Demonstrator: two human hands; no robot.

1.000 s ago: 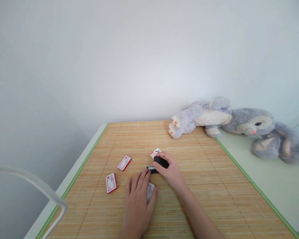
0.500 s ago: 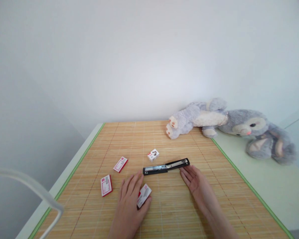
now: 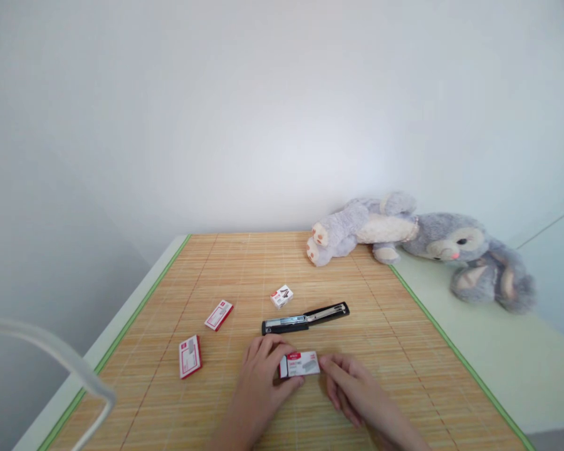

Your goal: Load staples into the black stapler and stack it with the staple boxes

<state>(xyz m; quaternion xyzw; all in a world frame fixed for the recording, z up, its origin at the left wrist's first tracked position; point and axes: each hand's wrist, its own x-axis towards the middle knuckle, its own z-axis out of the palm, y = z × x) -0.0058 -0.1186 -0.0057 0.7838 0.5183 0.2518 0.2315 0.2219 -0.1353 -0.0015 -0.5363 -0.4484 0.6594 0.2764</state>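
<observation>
My left hand (image 3: pixel 261 382) is closed on a small white and red staple box (image 3: pixel 305 364), its thumb along the near edge and its fingers over the left end. My right hand (image 3: pixel 352 388) has its fingers curled, with thumb and forefinger together at the box's right end. Just beyond the hands lies a black stapler (image 3: pixel 305 318), folded out nearly flat, its metal staple channel showing. Behind the stapler is a smaller white box (image 3: pixel 282 296) with a dark picture on it.
Two more white and red boxes (image 3: pixel 219 314) (image 3: pixel 190 357) lie to the left on the bamboo mat (image 3: pixel 244 263). A grey plush rabbit (image 3: pixel 390 228) lies across the back right. A white curved tube (image 3: pixel 61 351) crosses the lower left.
My left hand has taken hold of the staple box and turned it lengthwise. My right hand has left the stapler's right end and come to the box. The view has shifted slightly.
</observation>
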